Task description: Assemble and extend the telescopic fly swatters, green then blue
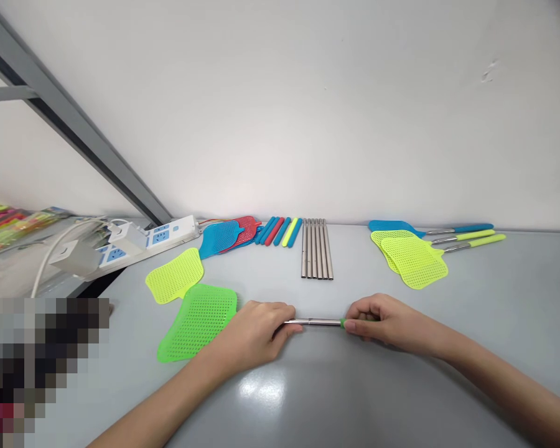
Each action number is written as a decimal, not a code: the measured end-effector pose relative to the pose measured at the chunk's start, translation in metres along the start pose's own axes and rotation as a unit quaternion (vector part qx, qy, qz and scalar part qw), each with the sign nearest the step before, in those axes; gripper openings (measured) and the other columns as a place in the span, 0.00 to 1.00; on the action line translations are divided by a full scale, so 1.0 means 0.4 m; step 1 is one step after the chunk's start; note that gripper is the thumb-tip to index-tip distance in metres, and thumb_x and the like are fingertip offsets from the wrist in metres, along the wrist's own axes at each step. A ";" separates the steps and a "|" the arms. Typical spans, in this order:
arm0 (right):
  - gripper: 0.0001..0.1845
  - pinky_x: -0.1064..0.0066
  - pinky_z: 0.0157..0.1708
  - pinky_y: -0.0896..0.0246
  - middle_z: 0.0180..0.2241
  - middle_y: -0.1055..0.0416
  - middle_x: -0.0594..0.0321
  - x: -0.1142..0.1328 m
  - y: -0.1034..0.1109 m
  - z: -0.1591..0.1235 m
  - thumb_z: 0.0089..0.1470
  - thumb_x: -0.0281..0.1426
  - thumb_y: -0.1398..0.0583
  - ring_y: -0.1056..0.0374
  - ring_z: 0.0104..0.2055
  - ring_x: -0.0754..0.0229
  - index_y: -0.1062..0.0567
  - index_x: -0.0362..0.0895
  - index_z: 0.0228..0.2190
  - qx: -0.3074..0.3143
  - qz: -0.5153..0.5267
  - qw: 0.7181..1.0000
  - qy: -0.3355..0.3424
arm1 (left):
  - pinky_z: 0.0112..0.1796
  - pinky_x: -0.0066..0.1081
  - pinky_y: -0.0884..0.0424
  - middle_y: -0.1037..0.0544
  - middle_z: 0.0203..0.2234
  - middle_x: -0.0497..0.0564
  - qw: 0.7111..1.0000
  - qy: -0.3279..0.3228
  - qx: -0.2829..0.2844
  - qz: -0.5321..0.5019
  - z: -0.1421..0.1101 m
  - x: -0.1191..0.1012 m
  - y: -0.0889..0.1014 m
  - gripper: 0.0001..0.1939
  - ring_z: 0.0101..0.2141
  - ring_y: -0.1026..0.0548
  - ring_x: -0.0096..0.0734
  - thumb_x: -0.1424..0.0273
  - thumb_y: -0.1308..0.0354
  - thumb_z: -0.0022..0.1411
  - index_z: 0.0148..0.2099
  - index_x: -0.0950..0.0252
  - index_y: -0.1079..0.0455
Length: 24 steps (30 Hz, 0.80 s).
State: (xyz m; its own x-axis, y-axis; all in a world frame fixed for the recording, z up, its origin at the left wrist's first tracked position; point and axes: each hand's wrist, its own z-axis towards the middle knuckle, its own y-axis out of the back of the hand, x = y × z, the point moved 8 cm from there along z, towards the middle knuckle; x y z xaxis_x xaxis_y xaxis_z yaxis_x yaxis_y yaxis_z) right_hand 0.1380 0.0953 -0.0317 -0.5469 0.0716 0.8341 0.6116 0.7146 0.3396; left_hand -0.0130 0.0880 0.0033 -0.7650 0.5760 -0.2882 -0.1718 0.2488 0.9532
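Left to right: a green mesh head (pixel 198 323) lies just beside the left hand (pixel 261 326), which is clamped on a metal rod (pixel 324 322); 6 loose tubes (pixel 317 249) lie behind; the right hand (pixel 385 320), apart from the left, grips the rod's green end (pixel 342 323); 3 swatters (pixel 422 264) rest farther right on the gray table (pixel 317 392).

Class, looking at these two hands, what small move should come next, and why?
Probably push the green piece firmly home: the right hand pinches it at the end of the metal rod, the left hand holds the rod, and the assembled swatters on the right end in coloured grips.
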 end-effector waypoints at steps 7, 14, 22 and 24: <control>0.18 0.78 0.17 0.56 0.18 0.43 0.68 -0.001 0.004 0.003 0.49 0.44 0.47 0.50 0.20 0.70 0.31 0.42 0.24 -0.026 -0.009 1.000 0.011 | 0.22 0.26 0.52 0.32 0.22 0.45 1.000 0.016 0.003 0.009 0.004 0.006 0.000 0.18 0.21 0.37 0.24 0.61 0.63 0.64 0.27 0.64 0.43; 0.17 0.78 0.18 0.55 0.18 0.41 0.68 0.010 0.010 0.006 0.49 0.42 0.47 0.48 0.20 0.69 0.29 0.42 0.24 -0.029 -0.010 0.999 0.018 | 0.22 0.26 0.52 0.31 0.22 0.46 1.000 0.016 0.012 0.010 0.006 0.012 -0.008 0.17 0.22 0.35 0.26 0.62 0.62 0.63 0.27 0.64 0.42; 0.17 0.77 0.19 0.54 0.19 0.40 0.67 0.013 0.016 0.003 0.49 0.43 0.47 0.47 0.21 0.69 0.28 0.42 0.25 -0.036 -0.024 0.999 0.014 | 0.22 0.26 0.52 0.32 0.20 0.46 1.000 0.011 0.002 0.009 0.011 0.010 -0.003 0.18 0.21 0.36 0.25 0.63 0.63 0.63 0.27 0.65 0.41; 0.17 0.77 0.19 0.54 0.19 0.40 0.67 0.013 0.017 0.003 0.49 0.43 0.47 0.47 0.21 0.68 0.28 0.41 0.25 -0.036 -0.026 0.999 0.014 | 0.22 0.26 0.52 0.33 0.20 0.46 1.000 0.009 0.002 0.009 0.011 0.009 -0.003 0.18 0.20 0.36 0.25 0.63 0.63 0.63 0.26 0.65 0.41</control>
State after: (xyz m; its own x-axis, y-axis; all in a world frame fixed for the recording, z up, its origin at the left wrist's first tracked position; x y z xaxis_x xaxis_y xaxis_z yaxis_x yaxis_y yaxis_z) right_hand 0.1384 0.1013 -0.0255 -0.5631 0.0156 0.8262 0.6230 0.6648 0.4121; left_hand -0.0130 0.0930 0.0007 -0.7793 0.5659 -0.2691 -0.1553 0.2415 0.9579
